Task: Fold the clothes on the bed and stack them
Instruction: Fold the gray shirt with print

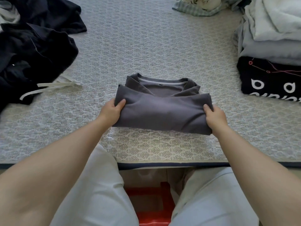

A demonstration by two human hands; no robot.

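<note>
The bed serves as the work surface, its patterned quilt kept bare in the middle so there is room to lay out one garment at a time. On the left lies a heap of dark clothes, loose and crumpled with a white drawstring trailing out, most likely the pieces not yet folded. At the right edge stands the stack: pale folded items resting on a black printed one, squared up so it can take another layer. A checked cloth sits bunched at the far edge.

In the centre, near the person, lies the grey shirt, folded into a compact rectangle with its collar turned away. The left hand pinches its left end, thumb on top and fingers tucked underneath, and the right hand grips the right end the same way. Holding both ends keeps the layers from sliding apart, which suits either a last fold or lifting it across to the stack.
</note>
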